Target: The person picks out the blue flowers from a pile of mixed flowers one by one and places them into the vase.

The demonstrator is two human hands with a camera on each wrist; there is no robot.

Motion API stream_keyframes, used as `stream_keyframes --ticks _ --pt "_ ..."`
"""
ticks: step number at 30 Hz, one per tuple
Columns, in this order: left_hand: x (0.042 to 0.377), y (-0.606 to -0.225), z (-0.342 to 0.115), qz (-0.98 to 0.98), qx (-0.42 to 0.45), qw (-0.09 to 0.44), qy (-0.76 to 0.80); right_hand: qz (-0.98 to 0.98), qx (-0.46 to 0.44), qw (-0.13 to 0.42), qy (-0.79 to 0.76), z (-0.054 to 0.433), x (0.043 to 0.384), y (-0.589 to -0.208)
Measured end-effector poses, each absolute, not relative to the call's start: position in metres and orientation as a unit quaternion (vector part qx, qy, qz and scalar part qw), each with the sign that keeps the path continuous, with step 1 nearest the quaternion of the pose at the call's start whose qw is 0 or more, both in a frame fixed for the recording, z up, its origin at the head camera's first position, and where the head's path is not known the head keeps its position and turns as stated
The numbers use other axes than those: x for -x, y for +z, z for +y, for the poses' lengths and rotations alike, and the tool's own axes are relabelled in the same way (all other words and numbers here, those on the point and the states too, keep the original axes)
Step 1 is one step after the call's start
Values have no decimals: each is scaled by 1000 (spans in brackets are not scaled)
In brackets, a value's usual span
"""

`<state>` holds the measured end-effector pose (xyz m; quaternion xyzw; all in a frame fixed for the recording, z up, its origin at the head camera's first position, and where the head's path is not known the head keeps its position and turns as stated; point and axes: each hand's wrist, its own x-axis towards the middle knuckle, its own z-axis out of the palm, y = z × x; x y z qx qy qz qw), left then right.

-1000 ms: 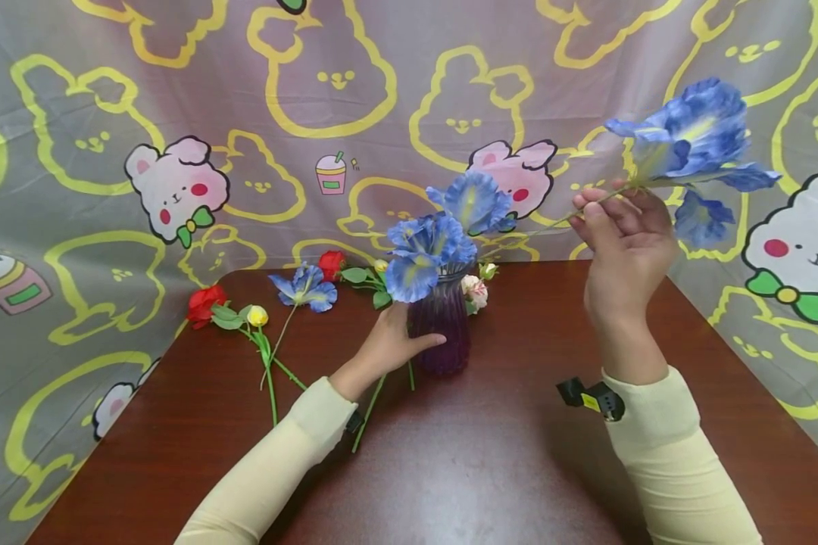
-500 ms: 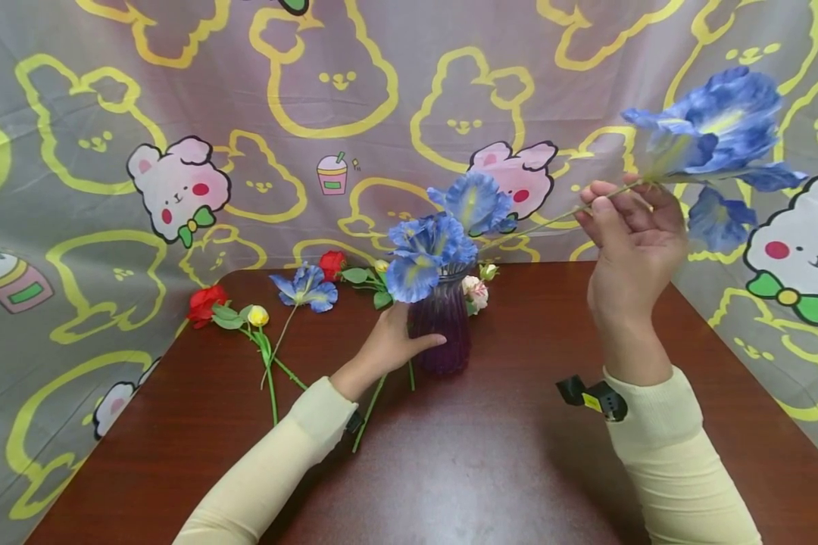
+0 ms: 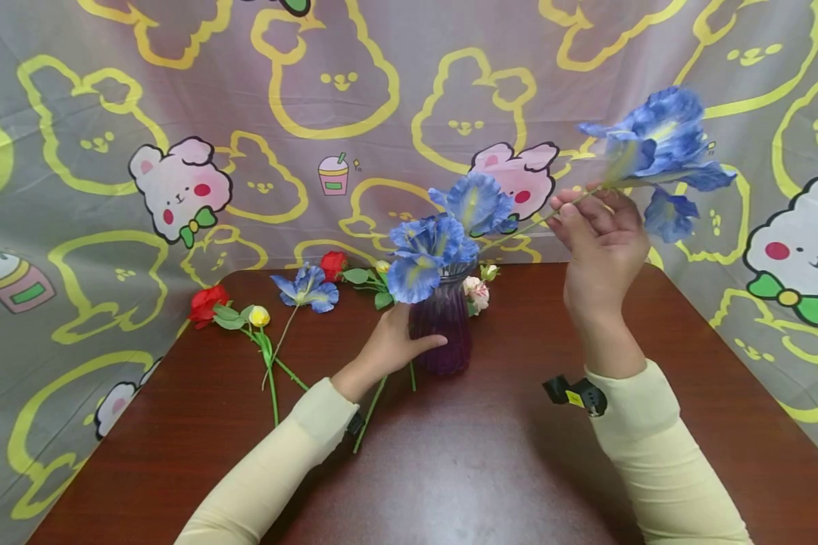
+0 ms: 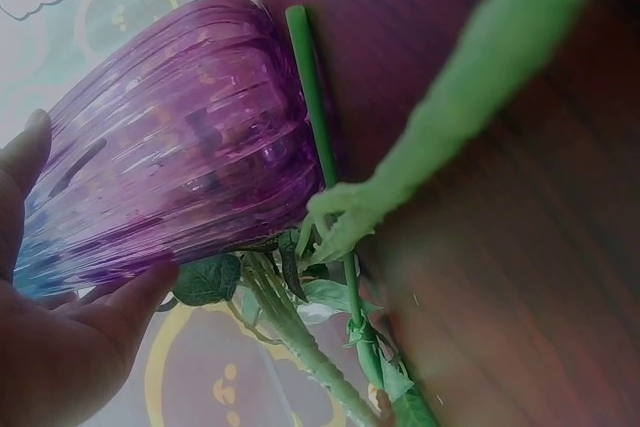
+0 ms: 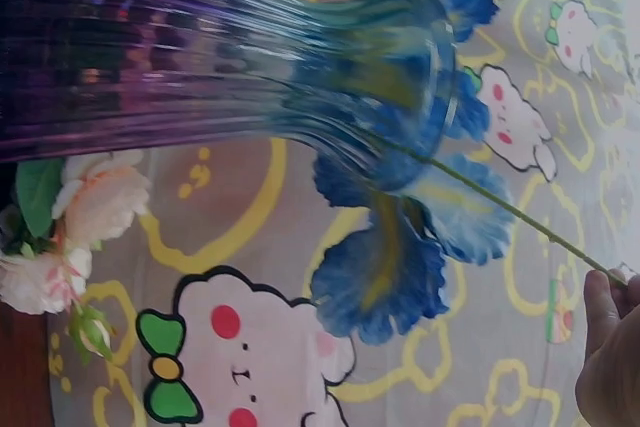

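Observation:
My left hand (image 3: 394, 342) grips the ribbed purple glass vase (image 3: 443, 333), its thumb across the front and its other fingers behind. The vase stands upright on the table, and blue iris blooms (image 3: 428, 253) spread over its mouth. Up to the right, my right hand (image 3: 603, 253) pinches the thin stem of another blue iris (image 3: 661, 144) just below the bloom. This stem (image 5: 510, 209) slants down to the vase; in the right wrist view its lower end passes inside the rim. A thumb (image 4: 150, 297) and a fingertip lie against the glass in the left wrist view.
Left of the vase on the brown table (image 3: 504, 469) lie red roses (image 3: 207, 303), a yellow bud flower (image 3: 259, 316) and a loose blue iris (image 3: 307, 289). Pale pink flowers (image 3: 476, 294) lie behind the vase. A patterned curtain (image 3: 354, 91) surrounds the table.
My right hand first drew slightly outward to the right, then came back left toward the vase with the iris. My left hand and the vase have stayed in place.

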<state>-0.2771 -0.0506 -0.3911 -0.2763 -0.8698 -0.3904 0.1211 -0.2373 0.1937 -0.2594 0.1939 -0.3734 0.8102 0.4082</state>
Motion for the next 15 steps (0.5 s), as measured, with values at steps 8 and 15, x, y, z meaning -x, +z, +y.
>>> stream_keyframes --ticks 8,15 --pt "275 -390 -50 -871 274 127 -388 -448 -195 365 792 181 243 -269" --pt "274 -390 -50 -872 271 129 -386 -476 -188 335 791 175 251 -275"
